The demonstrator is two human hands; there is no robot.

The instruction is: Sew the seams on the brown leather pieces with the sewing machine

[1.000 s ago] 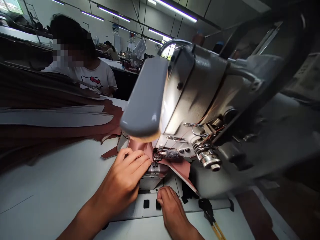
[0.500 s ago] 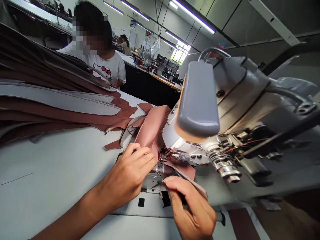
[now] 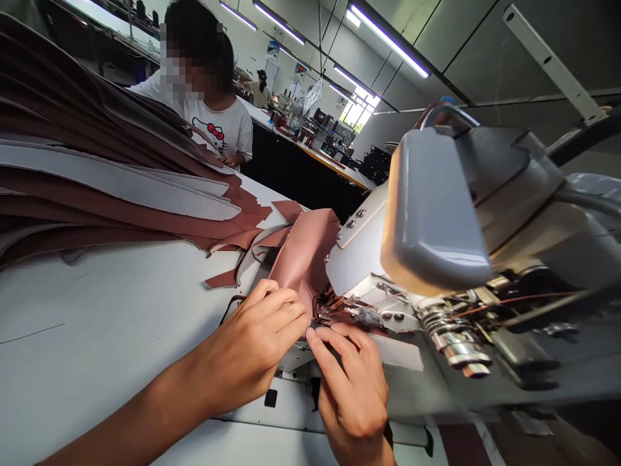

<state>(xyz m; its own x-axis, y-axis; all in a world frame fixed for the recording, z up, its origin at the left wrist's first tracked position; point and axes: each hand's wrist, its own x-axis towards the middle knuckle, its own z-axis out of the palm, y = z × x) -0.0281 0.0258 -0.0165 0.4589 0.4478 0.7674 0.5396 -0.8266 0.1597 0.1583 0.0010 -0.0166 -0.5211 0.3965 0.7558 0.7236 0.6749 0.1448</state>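
Resting the left hand (image 3: 264,340), loosely curled, on the pink leather piece (image 3: 305,249) at the needle end of the sewing machine (image 3: 356,255); holding the right hand (image 3: 353,385), half curled, just beside the left; leaving any pinch by either impossible to tell.

Slim tube lights (image 3: 389,41) hang in slanting rows before a pale wall (image 3: 250,45) with small posters (image 3: 272,50), a bright window (image 3: 358,115) glows far back, and a black-fronted table (image 3: 305,171) stretches beyond the white tabletop (image 3: 107,336).
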